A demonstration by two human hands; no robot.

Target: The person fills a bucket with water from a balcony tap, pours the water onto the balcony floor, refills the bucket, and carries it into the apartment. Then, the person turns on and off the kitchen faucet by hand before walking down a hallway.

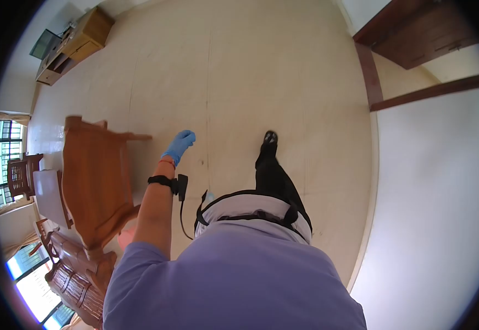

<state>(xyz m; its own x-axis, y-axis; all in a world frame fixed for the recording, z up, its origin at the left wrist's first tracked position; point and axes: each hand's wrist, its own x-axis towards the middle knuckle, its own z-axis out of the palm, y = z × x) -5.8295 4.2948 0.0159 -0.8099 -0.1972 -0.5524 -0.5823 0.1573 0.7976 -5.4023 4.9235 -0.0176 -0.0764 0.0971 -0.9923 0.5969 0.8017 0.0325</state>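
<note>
My left hand (180,146), in a blue glove, hangs over the pale floor at the left of centre. Its fingers look curled together, and whether they hold anything is too small to make out. A black strap with a small black device (182,187) and a cable sits on the forearm. To the left of this hand stands a brown wooden chair (96,181), apart from it. My right hand is not in view. One leg in black with a dark shoe (270,137) reaches forward on the floor.
A wooden cabinet (82,47) stands at the upper left. Wooden seats (80,280) and windows line the left side. An open brown door (421,33) and its frame are at the upper right, with a white wall (432,209) along the right.
</note>
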